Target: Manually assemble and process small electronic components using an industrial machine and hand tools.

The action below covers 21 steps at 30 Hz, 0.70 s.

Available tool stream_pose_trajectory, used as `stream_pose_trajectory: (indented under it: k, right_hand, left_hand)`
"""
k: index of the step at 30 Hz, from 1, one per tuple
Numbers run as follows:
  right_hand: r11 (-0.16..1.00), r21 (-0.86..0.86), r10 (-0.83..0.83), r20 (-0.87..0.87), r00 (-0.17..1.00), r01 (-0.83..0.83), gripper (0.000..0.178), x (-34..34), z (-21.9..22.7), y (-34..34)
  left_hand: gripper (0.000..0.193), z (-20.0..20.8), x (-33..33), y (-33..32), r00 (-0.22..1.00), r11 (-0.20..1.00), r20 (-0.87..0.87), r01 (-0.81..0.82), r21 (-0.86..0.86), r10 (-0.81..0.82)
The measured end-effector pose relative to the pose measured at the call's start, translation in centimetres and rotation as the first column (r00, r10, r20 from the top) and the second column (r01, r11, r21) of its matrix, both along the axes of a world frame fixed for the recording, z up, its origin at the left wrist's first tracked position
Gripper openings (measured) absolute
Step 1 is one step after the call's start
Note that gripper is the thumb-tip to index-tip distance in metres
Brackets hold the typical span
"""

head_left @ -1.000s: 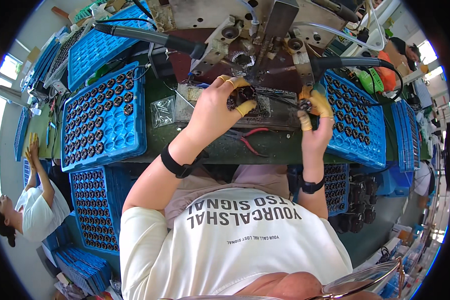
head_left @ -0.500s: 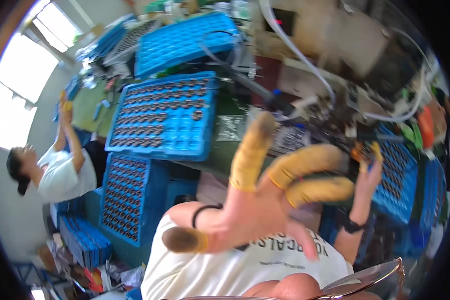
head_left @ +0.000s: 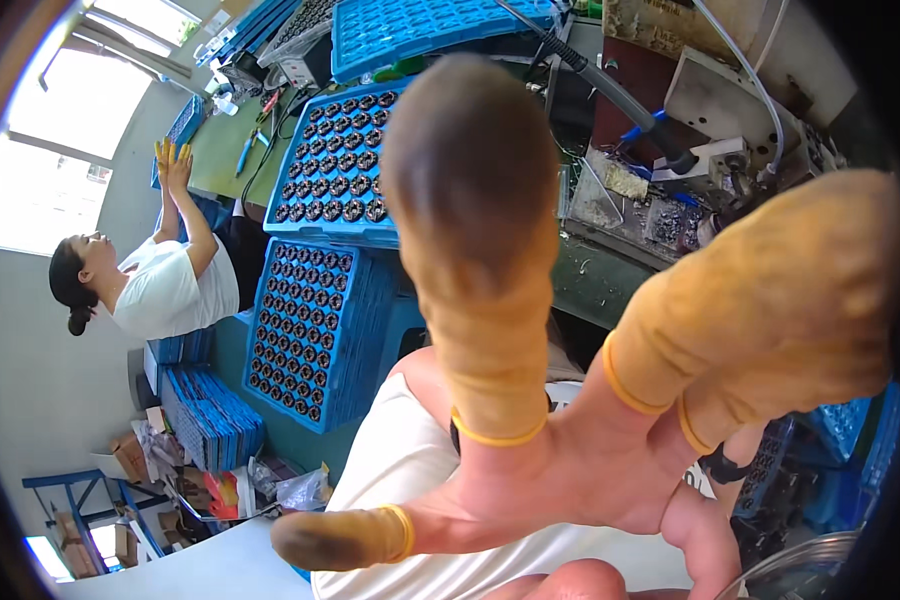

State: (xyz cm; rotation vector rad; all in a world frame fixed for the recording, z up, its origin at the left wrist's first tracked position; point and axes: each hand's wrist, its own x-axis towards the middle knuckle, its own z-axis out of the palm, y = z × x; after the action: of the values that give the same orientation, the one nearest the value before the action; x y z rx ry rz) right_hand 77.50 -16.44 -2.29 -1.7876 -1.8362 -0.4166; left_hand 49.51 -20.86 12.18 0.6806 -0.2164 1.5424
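My left hand point(head_left: 570, 480) is raised close to the camera with its palm showing and fingers spread. It holds nothing. Yellow finger cots with dark, dirty tips cover the thumb, the forefinger point(head_left: 480, 250) and the two fingers on the right; the little finger point(head_left: 702, 535) is bare. Behind it, my right wrist wears a black watch point(head_left: 725, 467); the right hand itself is hidden by the left fingers. Beyond the left forefinger lies a blue tray point(head_left: 340, 232) with rows of dark ring-shaped parts, partly covered by that finger.
A stack of blue trays point(head_left: 365, 340) holds more rings. An empty blue tray point(head_left: 410, 38) lies at the back. A black tube point(head_left: 620, 95) hangs above a metal fixture point(head_left: 705, 160). At left, a co-worker in a white shirt point(head_left: 175, 290) raises both hands.
My left hand has come much nearer the camera and looks larger. It now hides my right hand, which was in sight before. The view has shifted, and the trays appear farther right.
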Motion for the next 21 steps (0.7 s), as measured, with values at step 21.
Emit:
stream_pose_trajectory:
  k: [21]
  right_hand:
    - [0.939, 0.265, 0.301, -0.323, 0.897, -0.219, 0.042, -1.2, -3.4, -1.2]
  left_hand:
    - [0.113, -1.0, 1.1, 1.8, 0.996, 0.937, -0.066, -0.028, 0.349, 0.054]
